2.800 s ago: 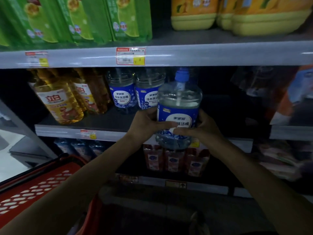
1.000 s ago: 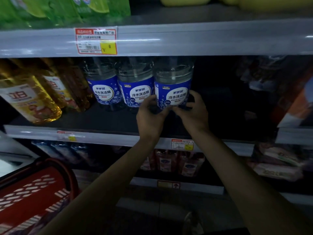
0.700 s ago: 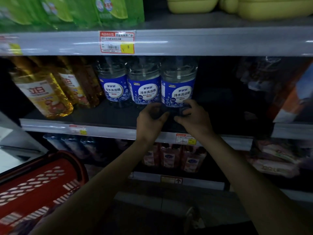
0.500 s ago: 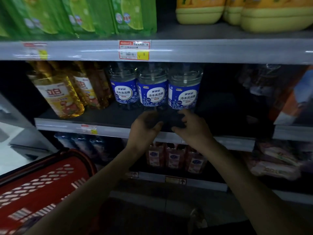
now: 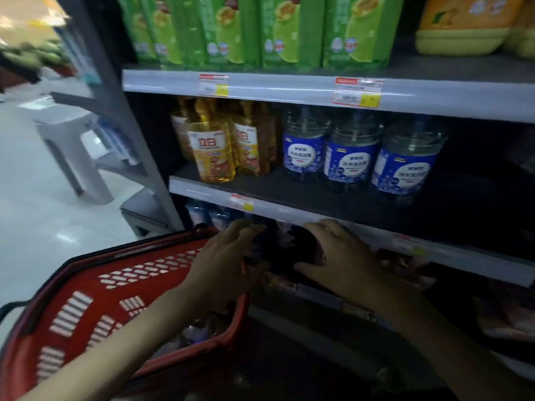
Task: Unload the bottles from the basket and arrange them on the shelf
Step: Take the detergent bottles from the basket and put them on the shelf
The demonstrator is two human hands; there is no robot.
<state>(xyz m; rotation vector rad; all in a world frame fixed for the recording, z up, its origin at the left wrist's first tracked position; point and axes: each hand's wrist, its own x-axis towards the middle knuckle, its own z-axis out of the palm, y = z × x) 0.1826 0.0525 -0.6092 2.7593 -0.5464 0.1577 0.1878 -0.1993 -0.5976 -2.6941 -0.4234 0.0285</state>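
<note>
Three clear bottles with blue labels stand in a row on the dark middle shelf (image 5: 333, 208); the rightmost one (image 5: 405, 166) sits beside its two neighbours (image 5: 351, 159). My left hand (image 5: 228, 264) hangs over the right end of the red basket (image 5: 86, 302), fingers loosely curved and holding nothing. My right hand (image 5: 335, 259) hovers below the shelf edge, fingers spread and relaxed, also holding nothing. Something pale and glinting shows dimly inside the basket near its right wall; I cannot tell what it is.
Yellow bottles (image 5: 212, 151) stand left of the blue-labelled ones. Green refill packs (image 5: 289, 30) fill the top shelf, yellow tubs (image 5: 463, 27) at its right. Dark packs lie on the lower shelves. A grey stool (image 5: 72, 151) stands on the pale floor at the left.
Both hands have let go of the blue-labelled bottle, which now stands on the shelf, and dropped down toward the basket. The view has swung left and down.
</note>
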